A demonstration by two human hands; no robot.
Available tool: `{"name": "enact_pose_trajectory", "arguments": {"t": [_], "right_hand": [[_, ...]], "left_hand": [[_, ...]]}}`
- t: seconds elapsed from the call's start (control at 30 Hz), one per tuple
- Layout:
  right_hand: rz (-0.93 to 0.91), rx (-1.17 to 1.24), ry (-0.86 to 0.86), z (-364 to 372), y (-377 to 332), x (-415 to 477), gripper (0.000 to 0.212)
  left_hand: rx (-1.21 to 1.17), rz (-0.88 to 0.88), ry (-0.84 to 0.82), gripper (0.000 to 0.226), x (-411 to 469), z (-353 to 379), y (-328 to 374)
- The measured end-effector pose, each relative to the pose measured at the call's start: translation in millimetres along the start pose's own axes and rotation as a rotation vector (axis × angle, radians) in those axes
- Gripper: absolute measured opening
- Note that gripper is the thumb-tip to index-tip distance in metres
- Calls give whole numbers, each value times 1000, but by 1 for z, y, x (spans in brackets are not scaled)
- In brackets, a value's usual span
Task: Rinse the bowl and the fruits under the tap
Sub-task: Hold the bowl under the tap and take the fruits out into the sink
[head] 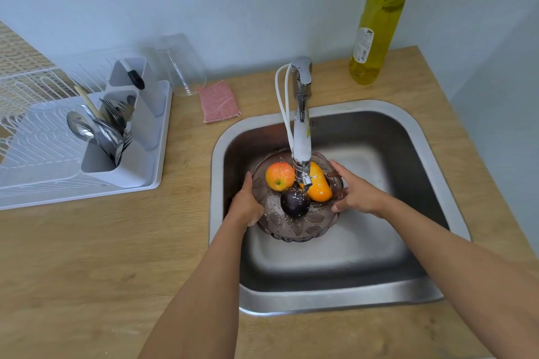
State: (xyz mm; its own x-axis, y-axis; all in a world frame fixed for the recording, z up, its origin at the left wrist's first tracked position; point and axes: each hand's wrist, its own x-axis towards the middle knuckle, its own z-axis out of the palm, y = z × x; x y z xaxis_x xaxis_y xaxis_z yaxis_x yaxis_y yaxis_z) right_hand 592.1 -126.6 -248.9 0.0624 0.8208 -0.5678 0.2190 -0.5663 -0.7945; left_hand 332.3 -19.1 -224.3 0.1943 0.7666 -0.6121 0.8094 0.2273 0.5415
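Smoked-glass bowl [294, 227] gripped by left hand [246, 204], right hand [357, 192] | tap [302, 137] hides mango [319, 186] | sponge [219, 100] near sink [335, 297]

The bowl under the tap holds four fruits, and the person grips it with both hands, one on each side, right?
Not quite: the head view shows three fruits in the bowl, not four: a red-yellow apple, an orange mango and a dark plum. The rest stands: it sits under the tap, with the left hand and right hand gripping either side.
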Motion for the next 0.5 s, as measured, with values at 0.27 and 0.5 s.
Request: {"name": "enact_pose_trajectory", "arguments": {"t": [0.27, 0.5], "right_hand": [[6, -25, -6, -2, -2, -3, 122], [11, -27, 19, -2, -1, -5, 121]], "left_hand": [[-78, 9, 4, 102, 7, 2, -4], [-186, 67, 67, 77, 11, 7, -8]]}}
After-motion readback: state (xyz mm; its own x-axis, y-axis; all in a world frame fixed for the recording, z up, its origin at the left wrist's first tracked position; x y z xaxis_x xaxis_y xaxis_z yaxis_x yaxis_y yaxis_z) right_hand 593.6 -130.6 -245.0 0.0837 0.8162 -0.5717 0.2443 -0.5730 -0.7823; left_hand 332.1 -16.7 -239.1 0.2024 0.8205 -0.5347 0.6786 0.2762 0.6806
